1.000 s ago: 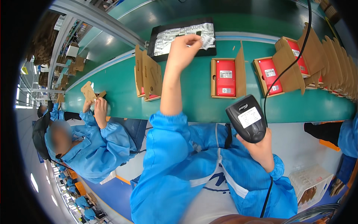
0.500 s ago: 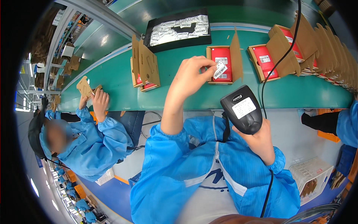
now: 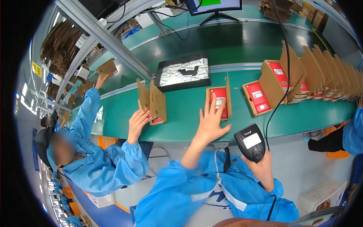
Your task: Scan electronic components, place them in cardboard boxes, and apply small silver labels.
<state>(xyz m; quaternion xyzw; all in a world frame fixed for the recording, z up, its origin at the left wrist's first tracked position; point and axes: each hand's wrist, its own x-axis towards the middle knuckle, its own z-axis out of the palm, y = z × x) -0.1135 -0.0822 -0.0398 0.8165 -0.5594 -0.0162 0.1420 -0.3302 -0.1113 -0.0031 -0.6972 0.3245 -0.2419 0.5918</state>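
My left hand (image 3: 210,122) reaches over the bench with its fingers spread, fingertips lying on the white labels of a red box (image 3: 218,91). That red box sits in a cardboard carton whose brown lid (image 3: 228,100) stands up on the right side. Part of the labels is hidden under my fingers. In my right hand (image 3: 261,168) is a black barcode scanner (image 3: 249,143) with a white sticker, held in front of the bench edge. Beyond my left hand lies a black tray (image 3: 185,86) holding many small white labels.
A co-worker's hand (image 3: 138,123) touches the upright cartons (image 3: 158,104) on the left. One open carton (image 3: 257,96) and a long row of lidded cartons (image 3: 321,72) stand right. The scanner's black cord (image 3: 288,68) hangs across. Behind is a monitor (image 3: 215,6).
The label pinched in my left hand has gone onto the red box, and the fingers have spread over it. The view has tilted up. The co-worker now reaches to the cartons and a far flap.
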